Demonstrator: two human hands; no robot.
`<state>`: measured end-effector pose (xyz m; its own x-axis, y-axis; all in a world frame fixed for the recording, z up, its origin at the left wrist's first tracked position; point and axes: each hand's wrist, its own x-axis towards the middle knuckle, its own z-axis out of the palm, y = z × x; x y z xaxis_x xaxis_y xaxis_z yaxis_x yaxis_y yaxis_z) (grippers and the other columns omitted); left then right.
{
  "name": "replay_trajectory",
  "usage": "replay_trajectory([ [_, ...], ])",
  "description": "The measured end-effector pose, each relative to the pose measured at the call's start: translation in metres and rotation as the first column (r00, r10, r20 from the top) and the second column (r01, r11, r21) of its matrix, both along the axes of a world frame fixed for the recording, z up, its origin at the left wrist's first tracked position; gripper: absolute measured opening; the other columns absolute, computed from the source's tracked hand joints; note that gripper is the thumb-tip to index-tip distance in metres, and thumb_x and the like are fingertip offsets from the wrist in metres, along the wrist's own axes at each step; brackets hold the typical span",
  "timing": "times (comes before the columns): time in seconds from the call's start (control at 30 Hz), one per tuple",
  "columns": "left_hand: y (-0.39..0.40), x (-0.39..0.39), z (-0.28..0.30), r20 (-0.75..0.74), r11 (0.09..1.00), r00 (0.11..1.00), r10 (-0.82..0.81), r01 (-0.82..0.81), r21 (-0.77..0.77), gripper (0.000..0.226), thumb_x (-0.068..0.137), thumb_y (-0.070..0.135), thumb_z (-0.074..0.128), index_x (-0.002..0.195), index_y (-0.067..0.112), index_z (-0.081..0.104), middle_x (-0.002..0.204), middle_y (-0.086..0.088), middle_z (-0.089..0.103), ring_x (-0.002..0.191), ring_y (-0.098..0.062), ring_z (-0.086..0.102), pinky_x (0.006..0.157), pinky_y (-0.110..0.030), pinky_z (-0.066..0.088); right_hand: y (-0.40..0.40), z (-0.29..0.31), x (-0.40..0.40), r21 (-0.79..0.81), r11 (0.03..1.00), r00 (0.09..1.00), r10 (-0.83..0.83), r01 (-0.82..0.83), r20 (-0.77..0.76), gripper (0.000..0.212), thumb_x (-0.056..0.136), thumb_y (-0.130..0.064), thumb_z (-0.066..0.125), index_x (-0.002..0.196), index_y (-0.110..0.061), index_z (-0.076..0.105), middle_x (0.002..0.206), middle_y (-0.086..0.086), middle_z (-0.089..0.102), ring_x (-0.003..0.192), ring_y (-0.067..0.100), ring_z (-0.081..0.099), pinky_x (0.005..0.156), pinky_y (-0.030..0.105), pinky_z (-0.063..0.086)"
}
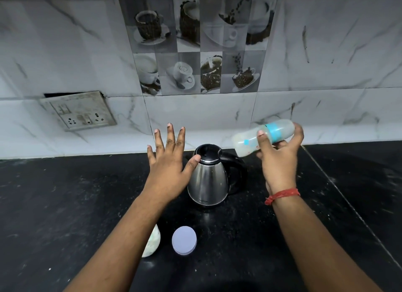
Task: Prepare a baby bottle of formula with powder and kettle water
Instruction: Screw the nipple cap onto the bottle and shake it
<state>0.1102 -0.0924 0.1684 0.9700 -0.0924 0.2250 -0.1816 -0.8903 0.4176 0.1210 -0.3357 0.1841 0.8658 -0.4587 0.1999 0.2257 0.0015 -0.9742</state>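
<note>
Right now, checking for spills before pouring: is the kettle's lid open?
No, the black lid sits closed on the kettle, with the left hand spread open beside it.

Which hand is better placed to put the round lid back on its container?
Left. The left hand is open and free, while the right hand grips the baby bottle. The round lid lies nearer the left forearm.
</note>
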Motion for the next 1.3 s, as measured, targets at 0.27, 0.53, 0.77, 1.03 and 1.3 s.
replay_trajectory([
  [0.27, -0.002, 0.004, 0.003, 0.012, 0.999, 1.000, -0.004, 0.005, -0.048, 0.081, 0.099, 0.066, 0.029, 0.162, 0.035, -0.009, 0.168, 0.007, -0.029, 0.153, -0.023, -0.034, 0.126, -0.058, -0.011, -0.007, 0.005, 0.002, 0.124, 0.990, 0.997, -0.071, 0.067, 0.029, 0.064, 0.092, -0.019, 0.073, 0.138, -0.041, 0.033, 0.108, 0.004, 0.071, 0.084, 0.006, 0.073, 0.071, 0.033, 0.062],
  [0.53, -0.004, 0.005, 0.002, 0.005, 0.997, 1.000, -0.003, 0.003, -0.075, 0.082, 0.098, 0.067, 0.029, 0.163, 0.035, -0.008, 0.168, 0.007, -0.028, 0.153, -0.022, -0.033, 0.126, -0.057, -0.011, -0.006, -0.009, 0.000, 0.127, 0.992, 1.000, 0.008, -0.006, -0.014, 0.065, 0.093, -0.022, 0.072, 0.142, -0.039, 0.033, 0.108, 0.002, 0.069, 0.090, 0.010, 0.073, 0.074, 0.033, 0.061],
  [0.77, -0.002, 0.006, 0.000, 0.009, 0.997, 1.000, 0.002, -0.002, -0.071, 0.081, 0.099, 0.064, 0.032, 0.163, 0.034, -0.007, 0.169, 0.007, -0.027, 0.154, -0.023, -0.032, 0.126, -0.060, -0.010, -0.002, -0.015, 0.007, -0.139, 0.970, 0.974, 0.183, -0.201, -0.134, 0.070, 0.085, -0.026, 0.080, 0.137, -0.047, 0.039, 0.103, 0.009, 0.070, 0.092, 0.024, 0.074, 0.080, 0.047, 0.062],
  [1.03, -0.001, 0.003, -0.003, -0.006, 1.000, 1.000, 0.004, -0.004, -0.016, 0.086, 0.092, 0.073, 0.020, 0.163, 0.034, -0.009, 0.168, 0.005, -0.029, 0.153, -0.024, -0.034, 0.126, -0.060, -0.011, 0.009, -0.021, 0.004, -0.232, 0.940, 0.962, 0.214, -0.250, -0.170, 0.074, 0.077, -0.036, 0.082, 0.131, -0.061, 0.039, 0.101, 0.004, 0.070, 0.091, 0.020, 0.074, 0.087, 0.054, 0.059],
  [1.3, 0.000, 0.004, -0.004, 0.012, 0.999, 1.000, 0.011, -0.012, 0.041, 0.088, 0.088, 0.076, 0.012, 0.163, 0.035, -0.009, 0.168, 0.004, -0.030, 0.153, -0.026, -0.034, 0.125, -0.061, -0.010, 0.008, -0.025, 0.003, -0.248, 0.915, 0.935, 0.262, -0.319, -0.237, 0.076, 0.082, -0.024, 0.082, 0.137, -0.053, 0.040, 0.100, 0.001, 0.068, 0.092, 0.020, 0.073, 0.089, 0.053, 0.059],
])
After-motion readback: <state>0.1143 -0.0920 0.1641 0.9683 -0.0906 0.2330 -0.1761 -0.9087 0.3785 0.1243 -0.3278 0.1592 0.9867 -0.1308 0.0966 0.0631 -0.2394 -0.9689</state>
